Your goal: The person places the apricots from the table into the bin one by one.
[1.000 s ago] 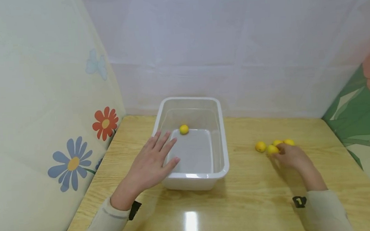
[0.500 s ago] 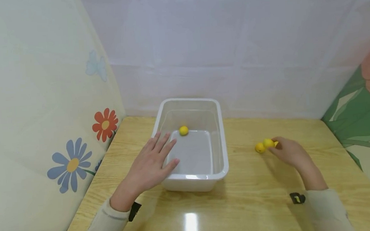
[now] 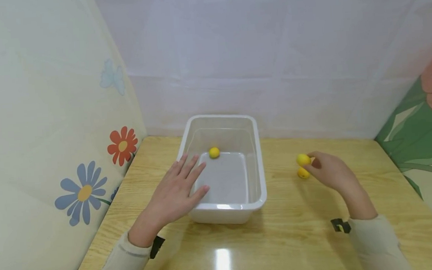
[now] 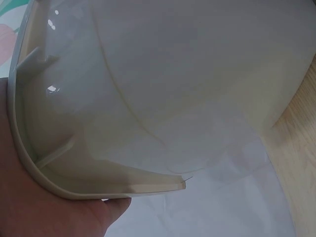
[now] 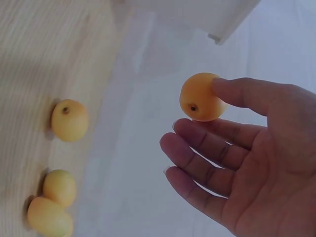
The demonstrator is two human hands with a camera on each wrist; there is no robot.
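My right hand pinches a small round yellow fruit between thumb and fingertips, lifted above the table. In the right wrist view the held fruit shows a dark stem spot, and the lower fingers are held loosely apart below it. One more yellow fruit lies under it on the table. The right wrist view has three on the wood, the nearest to the tub apart from a touching pair. My left hand rests with spread fingers on the left rim of a white plastic tub.
Inside the tub, one yellow fruit sits near its back left corner. The tub stands on a wooden table, left of the loose fruits. A pale sheet hangs behind, and flower-printed cloths flank both sides.
My right hand has picked up a yellow fruit from the group and moved it up and left. Its hand now covers the fruits behind it in the head view. My left hand has stayed put.
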